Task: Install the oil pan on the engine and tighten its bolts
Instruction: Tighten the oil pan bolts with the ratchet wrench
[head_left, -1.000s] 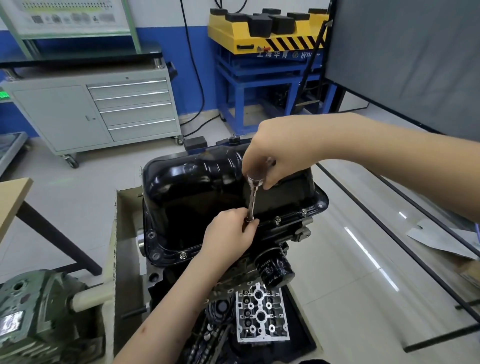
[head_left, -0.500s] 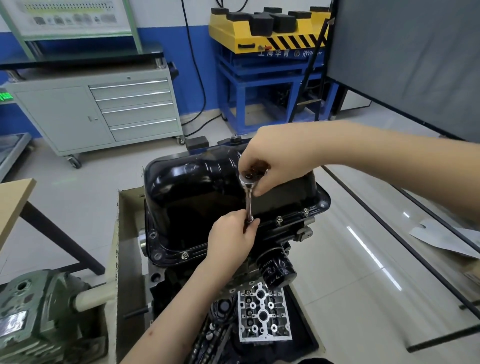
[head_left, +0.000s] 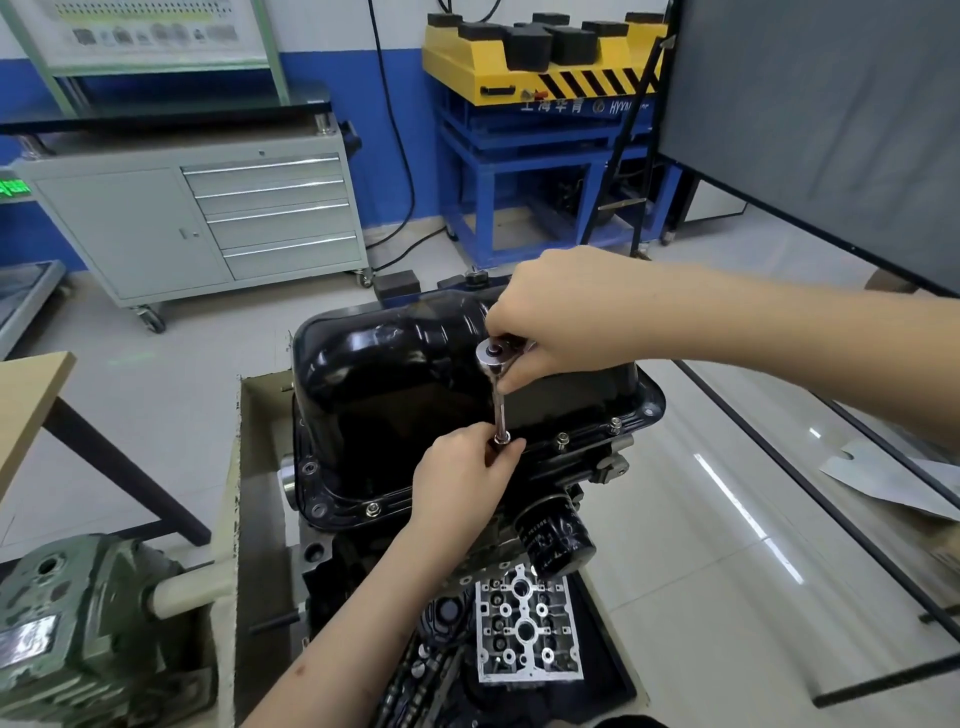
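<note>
Oil pan (head_left: 395, 374) seated on engine (head_left: 582, 467) beneath both hands | right hand (head_left: 550, 312) gripping ratchet (head_left: 497, 384) head to drive it | left hand (head_left: 462, 478) pinching socket end, steadying on flange bolt

Pale tiled floor (head_left: 675, 597), wheeled grey cabinet (head_left: 208, 223), blue stand (head_left: 519, 171)

Oil pan (head_left: 395, 395): we see it on top of the engine (head_left: 332, 556).
Ratchet (head_left: 497, 387): upright at the pan's near flange, our right hand (head_left: 550, 322) at its head, our left hand (head_left: 462, 478) at its foot.
Oil filter (head_left: 556, 535): below the flange, right of our left hand.
Drawer cabinet (head_left: 208, 218): behind the pan, to the left.
Motor (head_left: 78, 634): left of the engine.
</note>
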